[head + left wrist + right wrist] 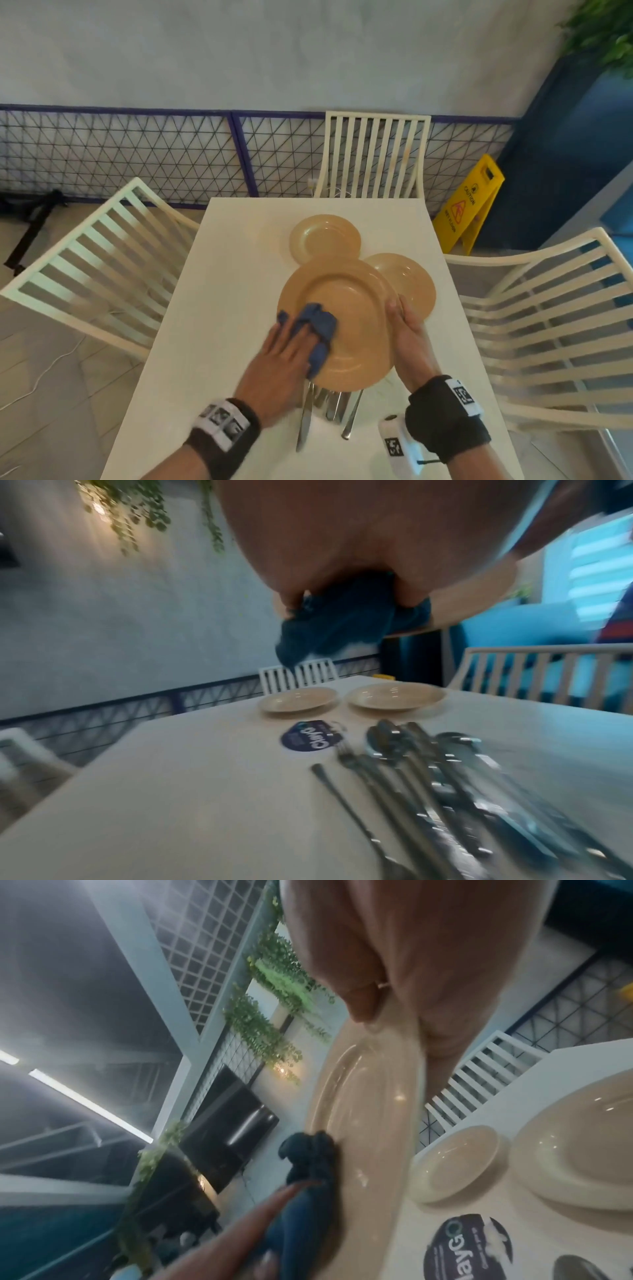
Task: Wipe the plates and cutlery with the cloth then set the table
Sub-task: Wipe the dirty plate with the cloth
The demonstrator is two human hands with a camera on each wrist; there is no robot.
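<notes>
Held up above the white table, the large tan dinner plate tilts with its face toward the person. The right hand grips its right rim, thumb on the face and fingers curled round behind the edge, as the right wrist view shows. The left hand presses a bunched blue cloth against the plate's left side; its fingers lie fairly straight over the cloth, though in the left wrist view the cloth looks gathered under the fingertips, so how firmly they clutch it is hard to judge through the blur.

Below the raised plate, the cutlery lies in a loose bundle on the table near the person: a knife on the left, handles of other pieces beside it, and spoons and a fork visible in the left wrist view. A round dark sticker sits on the tabletop just beyond the cutlery.

Two more tan plates rest flat on the table farther off: a smaller plate toward the far edge and another plate to its right, partly hidden behind the held one.

White slatted chairs stand at the left, far and right sides. A yellow wet-floor sign stands on the floor by the blue wall.
</notes>
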